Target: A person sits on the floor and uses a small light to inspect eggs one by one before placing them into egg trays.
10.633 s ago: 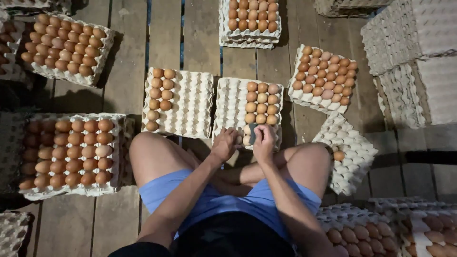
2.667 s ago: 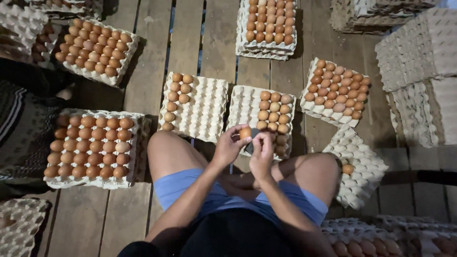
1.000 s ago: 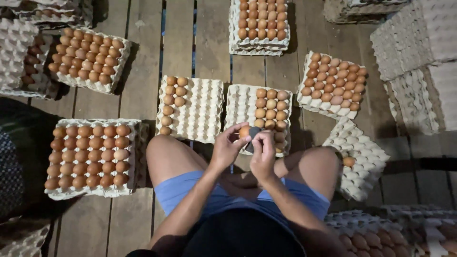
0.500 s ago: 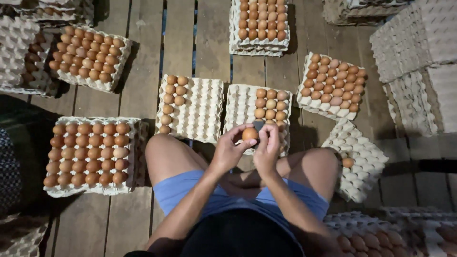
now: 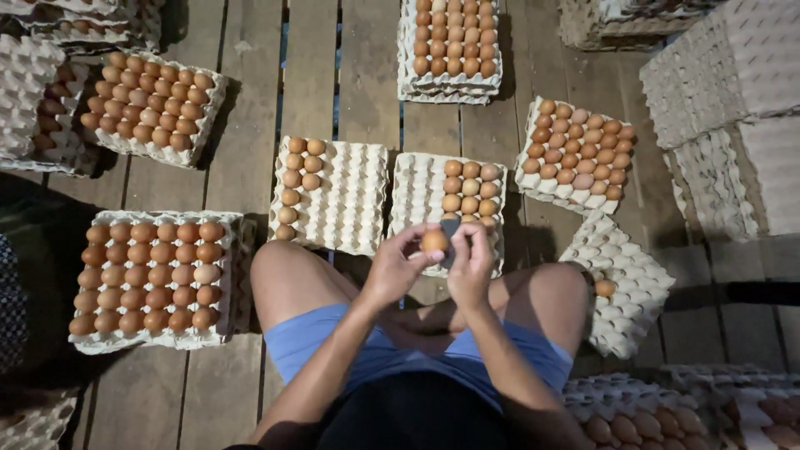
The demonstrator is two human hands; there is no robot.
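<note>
- From my remote seat the centre reads evenly lit from above, warm on the wooden floor (image 5: 367, 75).
- The left edge falls into deep shadow (I can't resolve what sits there).
- The egg trays (image 5: 333, 196) cast short, dark shadows.
- Corners look softer; the lower-right trays blur slightly.
- No glare anywhere.

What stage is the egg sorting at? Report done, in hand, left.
Done: the tray by the left knee is full, as are others beyond it. In hand: the left hand and right hand hold one brown egg with a small dark piece. Left: the two trays ahead are partly filled, and the right tray holds one egg.
</note>
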